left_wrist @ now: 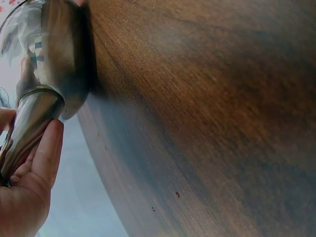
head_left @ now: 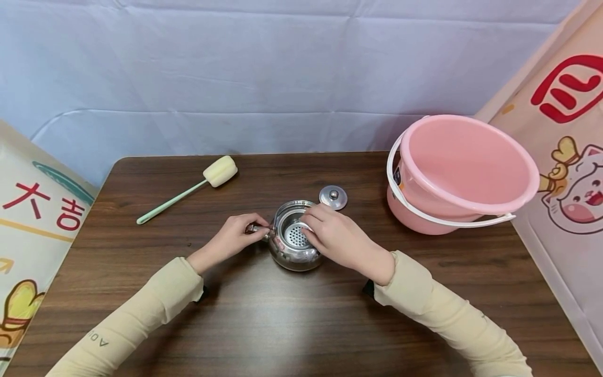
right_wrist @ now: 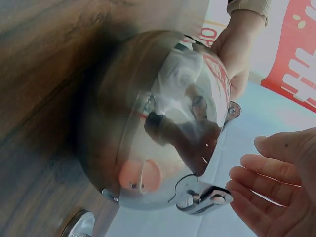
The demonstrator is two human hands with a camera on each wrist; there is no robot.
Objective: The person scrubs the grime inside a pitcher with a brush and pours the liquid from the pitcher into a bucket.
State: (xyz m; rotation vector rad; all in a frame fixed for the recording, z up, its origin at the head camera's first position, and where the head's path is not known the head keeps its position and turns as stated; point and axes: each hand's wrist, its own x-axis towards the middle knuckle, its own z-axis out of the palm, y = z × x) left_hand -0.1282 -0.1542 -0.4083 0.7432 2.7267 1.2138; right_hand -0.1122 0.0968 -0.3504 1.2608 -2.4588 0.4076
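Note:
A shiny stainless steel teapot point(head_left: 297, 263) stands uncovered on the table, and a perforated strainer point(head_left: 296, 237) sits inside its mouth. At the pot's left, my left hand point(head_left: 231, 240) holds the spout point(left_wrist: 34, 116) with thumb and fingers round it. My right hand point(head_left: 340, 238) is over the right side of the mouth. In the right wrist view its fingers point(right_wrist: 269, 170) are loosely bent with a gap to the thumb, and nothing shows in them. Just behind the pot lies the round metal lid point(head_left: 333, 198), knob up.
A pink bucket point(head_left: 438, 214) with a white handle stands at the table's back right. On the back left lies a sponge brush point(head_left: 220, 171) with a pale green handle. The dark wooden table point(head_left: 282, 324) meets a pale cloth backdrop behind.

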